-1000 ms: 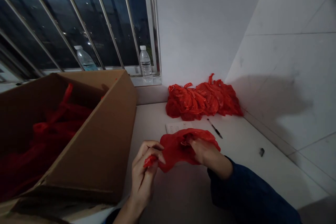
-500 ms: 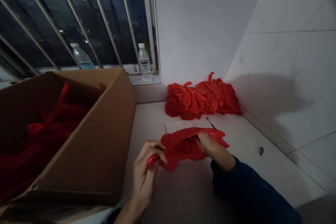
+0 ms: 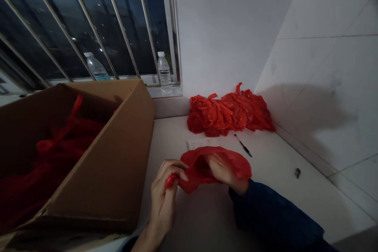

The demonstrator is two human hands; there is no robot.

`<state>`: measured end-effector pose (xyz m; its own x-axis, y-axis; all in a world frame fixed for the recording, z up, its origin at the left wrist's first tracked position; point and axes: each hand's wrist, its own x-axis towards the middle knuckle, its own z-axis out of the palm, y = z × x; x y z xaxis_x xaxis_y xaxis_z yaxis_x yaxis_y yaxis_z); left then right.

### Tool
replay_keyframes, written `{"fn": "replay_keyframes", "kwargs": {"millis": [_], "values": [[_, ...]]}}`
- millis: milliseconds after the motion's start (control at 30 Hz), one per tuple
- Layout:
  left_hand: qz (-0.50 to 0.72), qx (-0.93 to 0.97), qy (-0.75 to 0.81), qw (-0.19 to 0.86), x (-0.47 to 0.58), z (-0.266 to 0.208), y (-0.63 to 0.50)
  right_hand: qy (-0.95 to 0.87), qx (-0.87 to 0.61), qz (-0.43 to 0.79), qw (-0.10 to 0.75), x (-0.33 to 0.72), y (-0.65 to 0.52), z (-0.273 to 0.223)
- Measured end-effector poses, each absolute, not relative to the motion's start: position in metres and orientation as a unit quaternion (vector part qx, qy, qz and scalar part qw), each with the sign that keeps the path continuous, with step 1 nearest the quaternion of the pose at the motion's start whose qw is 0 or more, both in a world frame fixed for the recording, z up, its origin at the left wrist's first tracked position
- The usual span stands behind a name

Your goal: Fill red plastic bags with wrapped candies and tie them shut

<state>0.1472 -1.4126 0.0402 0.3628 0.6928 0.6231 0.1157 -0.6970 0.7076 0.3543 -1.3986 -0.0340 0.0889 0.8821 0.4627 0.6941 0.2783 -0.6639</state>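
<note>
My left hand (image 3: 167, 185) is closed around the gathered end of a red plastic bag (image 3: 191, 175), and a small bunched bit sticks out by the thumb. My right hand (image 3: 220, 169) reaches inside the bag's wide mouth from the right. Motion smears that hand, and its fingertips are hidden in the red film. Just behind the bag lies a white printed paper (image 3: 197, 143), partly covered by it. A black pen (image 3: 243, 145) rests to the right of the paper.
On the left stands an open cardboard box (image 3: 124, 153) with red bags inside. A pile of red plastic bags (image 3: 230, 112) lies against the wall. Two bottles, one clear (image 3: 163, 73) and one with blue liquid (image 3: 97, 69), stand by the barred window. A small dark object (image 3: 297, 173) lies at right.
My right hand has moved left, deeper into the bag, and the bag's mouth is rounder. More of the pen shows. My left hand keeps its grip, and the view has shifted slightly.
</note>
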Motion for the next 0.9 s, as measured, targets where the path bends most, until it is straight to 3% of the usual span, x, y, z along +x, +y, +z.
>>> {"fn": "replay_keyframes", "kwargs": {"millis": [200,367,500,900], "values": [[0.441,0.844,0.161,0.258,0.152,0.048,-1.410,-0.722,-0.575,0.139,0.359,0.375,-1.434,0.015],[0.281,0.935,0.194,0.094,0.155,0.054,-1.398,-0.620,-0.544,0.306,0.475,0.380,-1.453,0.022],[0.264,0.910,0.321,-0.007,0.156,0.051,-1.387,-0.542,-0.486,0.435,0.530,0.378,-1.451,0.012],[0.267,0.893,0.327,0.159,0.164,0.046,-1.394,-0.467,-0.402,0.543,0.571,0.366,-1.453,0.014]]}}
